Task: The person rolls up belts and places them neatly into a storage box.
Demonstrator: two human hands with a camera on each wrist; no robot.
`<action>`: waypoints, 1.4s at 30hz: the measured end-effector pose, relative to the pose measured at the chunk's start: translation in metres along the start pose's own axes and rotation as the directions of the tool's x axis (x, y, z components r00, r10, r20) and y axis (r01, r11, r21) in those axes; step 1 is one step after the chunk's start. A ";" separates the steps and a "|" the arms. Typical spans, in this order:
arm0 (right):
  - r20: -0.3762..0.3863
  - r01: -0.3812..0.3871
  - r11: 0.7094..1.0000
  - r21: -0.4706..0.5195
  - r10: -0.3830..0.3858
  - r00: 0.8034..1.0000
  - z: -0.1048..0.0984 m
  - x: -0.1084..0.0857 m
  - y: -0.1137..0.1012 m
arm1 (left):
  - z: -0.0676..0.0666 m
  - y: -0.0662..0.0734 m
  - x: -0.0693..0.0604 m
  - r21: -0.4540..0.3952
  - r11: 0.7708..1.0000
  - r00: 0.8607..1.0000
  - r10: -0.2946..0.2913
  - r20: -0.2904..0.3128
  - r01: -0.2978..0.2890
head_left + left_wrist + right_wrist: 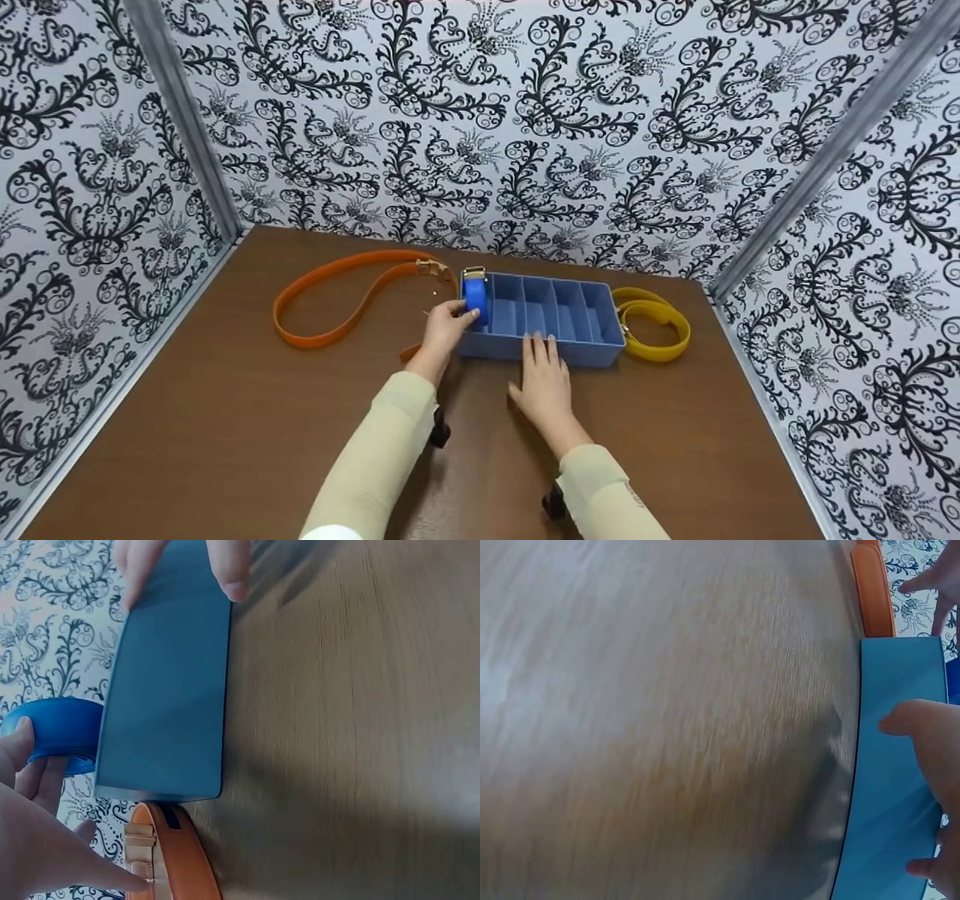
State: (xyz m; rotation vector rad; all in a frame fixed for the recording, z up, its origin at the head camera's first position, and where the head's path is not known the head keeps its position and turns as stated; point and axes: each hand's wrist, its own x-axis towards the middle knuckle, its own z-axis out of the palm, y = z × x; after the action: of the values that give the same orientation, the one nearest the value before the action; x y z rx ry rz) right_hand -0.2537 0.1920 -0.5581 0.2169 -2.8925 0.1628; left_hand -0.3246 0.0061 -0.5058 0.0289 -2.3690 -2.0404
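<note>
A coiled blue belt [475, 295] with a gold buckle stands in the leftmost compartment of a blue divided box [540, 352], rising above the rim. My left hand [444, 330] pinches this coil by its near side. In the left wrist view, thumb and fingers lie on either side of the blue coil [64, 720]. The right hand [547, 386] has its fingers straight and touches the front rim of the box near its middle. The right wrist view shows that thumb in front of the box wall [896, 795].
Left of the box, an orange belt [300, 343] lies in a wide loop, its gold buckle [431, 267] near the box and its other end beside the front left corner. A coiled yellow belt [660, 352] lies at the right end. Patterned walls [480, 150] enclose the brown table [247, 420].
</note>
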 end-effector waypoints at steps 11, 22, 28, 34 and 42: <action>-0.017 -0.009 1.000 0.012 0.009 1.000 0.002 -0.001 -0.001 | 0.014 -0.001 0.009 0.143 0.990 0.998 -0.006 -0.070 0.016; -0.112 0.024 0.999 -0.025 -0.027 0.993 0.007 -0.002 -0.001 | 0.017 0.018 0.014 0.382 0.906 0.980 -0.138 -0.143 0.183; -0.117 0.022 1.000 -0.013 -0.024 0.993 0.010 -0.003 -0.001 | 0.020 0.014 0.013 0.351 0.919 0.974 -0.111 -0.200 0.177; -0.102 0.015 1.000 -0.014 -0.016 0.995 0.009 -0.003 -0.002 | 0.023 0.008 0.015 0.383 0.909 0.970 -0.077 -0.233 0.164; -0.092 0.006 1.000 -0.010 -0.007 0.996 0.010 -0.003 -0.002 | 0.025 0.002 0.019 0.517 0.845 0.979 -0.032 -0.203 0.135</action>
State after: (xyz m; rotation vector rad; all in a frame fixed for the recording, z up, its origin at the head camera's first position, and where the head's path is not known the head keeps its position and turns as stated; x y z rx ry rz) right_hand -0.2527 0.1896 -0.5684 0.2114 -2.8000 0.1529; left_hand -0.3443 0.0305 -0.5078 0.3209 -2.7530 -1.2659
